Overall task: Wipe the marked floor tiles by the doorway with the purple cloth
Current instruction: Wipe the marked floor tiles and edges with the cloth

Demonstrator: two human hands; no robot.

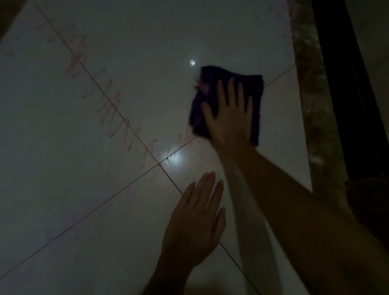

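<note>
The scene is dim. Glossy pale floor tiles (pixel 53 163) carry red zigzag marks (pixel 118 115) along a grout line running from upper left to lower right. A folded purple cloth (pixel 206 82) lies flat on the tile at upper centre-right. My right hand (pixel 230 117) presses on it with straight, spread fingers. My left hand (pixel 193 225) rests flat on the floor lower down, fingers straight, holding nothing. Fainter pink marks (pixel 130 193) follow the crossing grout line at lower left.
A speckled stone threshold strip (pixel 314 115) runs down the right side, with a dark door frame (pixel 349 90) beyond it. A brownish skirting edge (pixel 10 9) borders the upper left. Two light reflections (pixel 172 157) shine on the tiles.
</note>
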